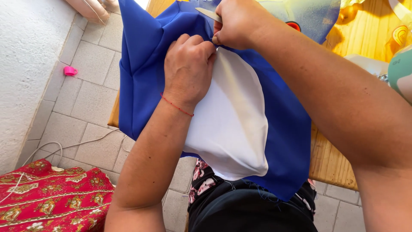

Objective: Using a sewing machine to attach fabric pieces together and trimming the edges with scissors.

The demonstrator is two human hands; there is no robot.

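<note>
Left grip (189, 68) clenched, knuckles up, pinching blue fabric (141, 81) against white fabric (231, 124) at centre of frame; thin red string bracelet (177, 105) on wrist. Right grip (238, 21) closed around scissors (208, 13), upper centre, just beside left grip, pale blade poking out to the left over blue cloth. Both cloths draped over near edge of wooden bench (330, 159), hanging down toward lap; white piece lying on top of blue one, curved edge to the right.

Left to right: pale rough wall (25, 64) at far left, tiled floor (86, 86) with small pink plastic piece (70, 71) at upper left, white cord (64, 146) trailing over tiles, red patterned cloth (51, 197) in lower left corner. Then forearms and both cloths mid-frame, dark clothing at bottom centre. Bench at right, yellow items (399, 34) at upper right, kind unclear.

Judgement on doing step well: keep both layers pinched taut close to blade, hold edges aligned, take short snips following white curve, keep left fingers out of blade path.

Count: two hands, one pair of scissors, one blue cloth, one white cloth, one red patterned cloth, one pink piece, one cord, one bracelet.
</note>
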